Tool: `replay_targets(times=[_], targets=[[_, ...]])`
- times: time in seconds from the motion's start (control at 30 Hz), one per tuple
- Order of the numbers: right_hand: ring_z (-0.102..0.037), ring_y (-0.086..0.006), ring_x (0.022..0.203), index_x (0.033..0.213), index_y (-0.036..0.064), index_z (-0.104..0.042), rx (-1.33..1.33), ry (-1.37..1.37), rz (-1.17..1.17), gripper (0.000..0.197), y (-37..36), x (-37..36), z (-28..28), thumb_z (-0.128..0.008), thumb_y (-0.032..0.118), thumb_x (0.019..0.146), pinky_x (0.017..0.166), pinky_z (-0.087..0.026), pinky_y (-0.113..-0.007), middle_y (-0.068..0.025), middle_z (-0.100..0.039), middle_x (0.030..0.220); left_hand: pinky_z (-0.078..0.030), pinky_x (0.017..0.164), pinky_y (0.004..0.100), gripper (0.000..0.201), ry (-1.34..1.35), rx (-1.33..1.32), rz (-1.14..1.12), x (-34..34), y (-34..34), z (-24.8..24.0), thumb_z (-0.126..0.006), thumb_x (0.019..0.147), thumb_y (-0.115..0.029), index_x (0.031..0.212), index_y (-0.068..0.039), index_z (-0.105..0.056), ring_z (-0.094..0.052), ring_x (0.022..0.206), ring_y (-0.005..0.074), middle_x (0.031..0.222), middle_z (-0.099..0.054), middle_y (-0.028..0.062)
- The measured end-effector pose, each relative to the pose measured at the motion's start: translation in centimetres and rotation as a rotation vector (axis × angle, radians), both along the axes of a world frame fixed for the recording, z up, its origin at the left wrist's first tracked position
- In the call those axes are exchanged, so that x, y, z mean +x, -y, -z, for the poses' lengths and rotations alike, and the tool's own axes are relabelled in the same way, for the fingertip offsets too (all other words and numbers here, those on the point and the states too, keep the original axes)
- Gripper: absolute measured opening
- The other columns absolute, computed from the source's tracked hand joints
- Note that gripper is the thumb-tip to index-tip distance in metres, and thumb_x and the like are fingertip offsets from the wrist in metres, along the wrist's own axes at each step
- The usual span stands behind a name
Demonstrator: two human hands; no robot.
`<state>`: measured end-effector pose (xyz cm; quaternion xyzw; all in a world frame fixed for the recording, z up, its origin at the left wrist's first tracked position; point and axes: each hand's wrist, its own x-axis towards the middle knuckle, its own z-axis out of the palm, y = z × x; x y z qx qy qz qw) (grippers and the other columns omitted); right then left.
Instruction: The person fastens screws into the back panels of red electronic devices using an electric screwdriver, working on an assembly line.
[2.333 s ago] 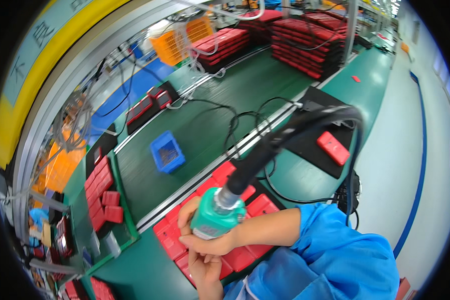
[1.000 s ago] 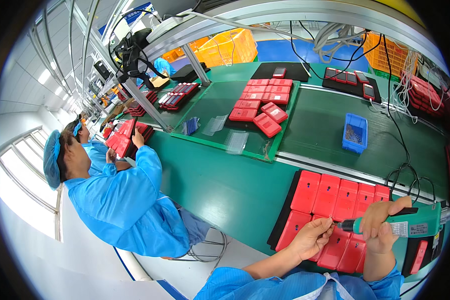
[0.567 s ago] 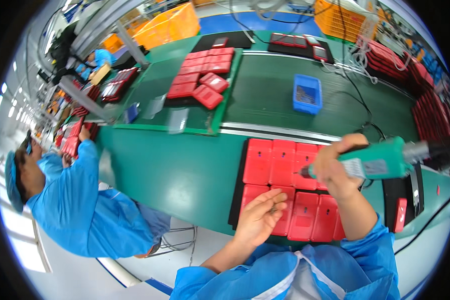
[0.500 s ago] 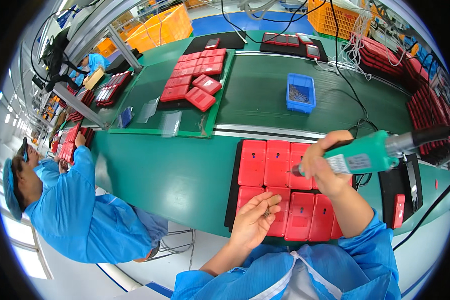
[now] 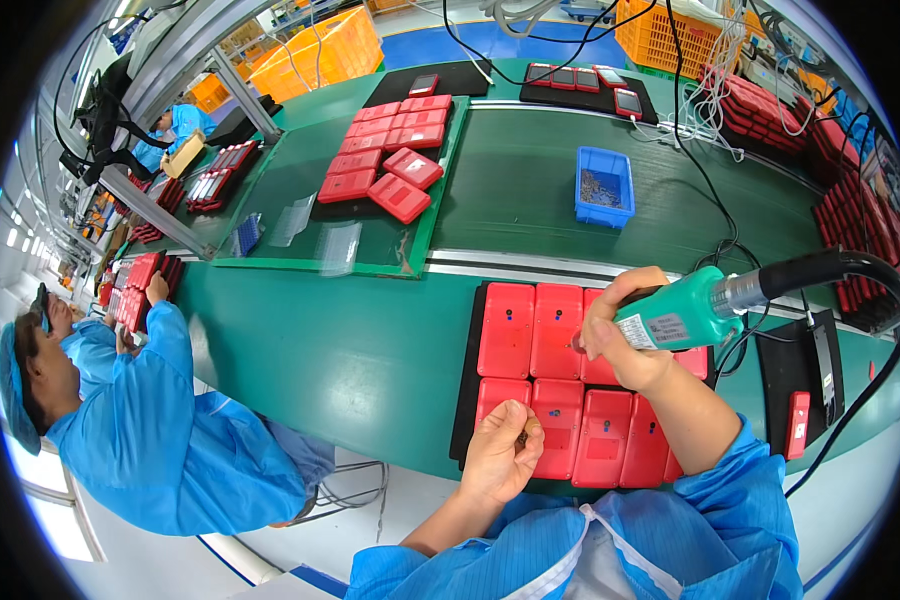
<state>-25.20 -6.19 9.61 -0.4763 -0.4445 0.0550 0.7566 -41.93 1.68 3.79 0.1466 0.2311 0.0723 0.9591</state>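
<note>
Green workbench [image 5: 300, 360] in a bright, crowded factory hall, left hand [image 5: 496, 460] now curled closed where it was half-open a moment earlier, pinching what may be small screws [image 5: 522, 438], right hand [image 5: 625, 348] wrapped around a green electric screwdriver [image 5: 688, 310], shifted slightly leftward, two rows of red cases [image 5: 508, 345] beneath both hands.

The blue box [image 5: 602, 216] is of smooth plastic, and the small pieces [image 5: 597, 188] inside it look like dull metal. In front of this box, the red cases [image 5: 556, 345] are of smooth plastic with soft gloss; the black pad [image 5: 464, 420] under them looks matt. In front and to the right of the box, the power tool [image 5: 685, 308] has a satin green plastic body and a bare metal collar [image 5: 738, 293]. To the left of the box, the clear sheets [image 5: 339, 250] look like shiny plastic, and the tabletop [image 5: 300, 340] is smooth, with a light sheen.
</note>
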Motion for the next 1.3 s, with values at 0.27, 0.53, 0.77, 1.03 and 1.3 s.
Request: replay_targets(times=[0.27, 0.53, 0.77, 1.03, 1.3], targets=[[-0.046, -0.0065, 0.05, 0.09, 0.0011, -0.043, 0.0, -0.059, -0.006, 0.026, -0.6, 0.1, 0.1, -0.058, -0.006, 0.069, 0.045, -0.035, -0.021, -0.0022, -0.049, 0.062, -0.031, 0.042, 0.0196, 0.02, 0.084, 0.055, -0.007, 0.1, -0.1, 0.2, -0.049, 0.087, -0.026, 0.08, -0.008, -0.055, -0.037, 0.049, 0.0097, 0.061, -0.046, 0.0031], [-0.047, -0.0057, 0.054, 0.081, 0.0014, -0.048, -0.071, -0.208, 0.091, 0.017, -1.6, 0.1, 0.3, -0.058, -0.006, 0.07, 0.047, -0.038, -0.021, -0.0011, -0.049, 0.064, -0.032, 0.044, 0.0202, 0.022, 0.126, 0.122, -0.088, 1.0, -0.6, 0.3, -0.05, 0.086, -0.028, 0.08, -0.008, -0.055, -0.04, 0.053, 0.0107, 0.063, -0.048, 0.0039], [-0.05, -0.0103, 0.046, 0.084, 0.0008, -0.042, -0.159, 0.016, 0.06, 0.014, -1.0, 0.0, -0.1, -0.053, -0.002, 0.075, 0.043, -0.045, -0.025, -0.0058, -0.049, 0.061, -0.031, 0.043, 0.0205, 0.027, -0.062, 0.181, -0.08, 2.2, -0.2, -1.4, -0.05, 0.086, -0.03, 0.072, -0.008, -0.047, -0.036, 0.052, 0.0102, 0.06, -0.042, 0.0014], [-0.047, -0.014, 0.043, 0.098, 0.0071, -0.033, 0.252, -0.183, -0.073, 0.026, 1.4, -3.0, -3.4, -0.048, -0.002, 0.079, 0.044, -0.045, -0.03, -0.0058, -0.046, 0.058, -0.027, 0.04, 0.0196, 0.032, 0.046, -0.027, -0.042, 1.6, -0.2, 0.2, -0.046, 0.087, -0.035, 0.074, -0.007, -0.049, -0.034, 0.048, 0.0084, 0.056, -0.04, 0.0001], [-0.055, -0.0149, 0.057, 0.099, 0.0033, -0.036, 0.246, -0.021, -0.17, 0.03, 3.6, -3.9, -3.4, -0.053, -0.006, 0.075, 0.053, -0.048, -0.029, -0.0093, -0.054, 0.065, -0.025, 0.038, 0.0194, 0.031, 0.021, -0.08, 0.028, 2.9, 0.9, -1.4, -0.047, 0.086, -0.036, 0.073, -0.008, -0.049, -0.034, 0.047, 0.0078, 0.055, -0.042, 0.0]])
